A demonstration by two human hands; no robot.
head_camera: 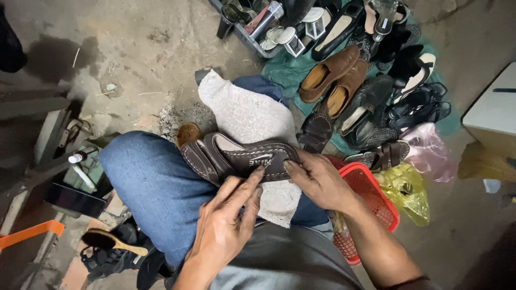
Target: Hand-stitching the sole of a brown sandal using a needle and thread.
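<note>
**Brown sandal held on the lap, both hands at its strap**

A bare concrete floor (134, 48) is seen across the frame, stained dark at upper left. The person's legs in blue jeans (156, 182) are seen from above, with a grey-white cloth (247, 115) draped over the right thigh.

A spread of footwear is laid on a green sheet (279, 70) at upper right: a pair of tan leather loafers (333, 78), black shoes (365, 104) just beside them, black strapped sandals (416, 104) further right, and a dark brown sandal (317, 131) at the near edge. A pink plastic bag (430, 153) and a yellow plastic bag (408, 190) are seen beyond a red plastic basket (373, 196), which stands just beside the right knee.

The dark brown sandal (236, 156) with pale stitching is held across the lap, resting partly on the cloth and partly on the left thigh. Its broad strap is pinched by the left hand (228, 220), fingers extended and thumb pressed to the strap edge. The strap's right end is gripped by the right hand (320, 180), fingers curled around it. The two hands are nearly touching at the strap.

At lower left, a wooden-handled shoe brush (110, 241) is seen lying on dark items near the floor.
</note>
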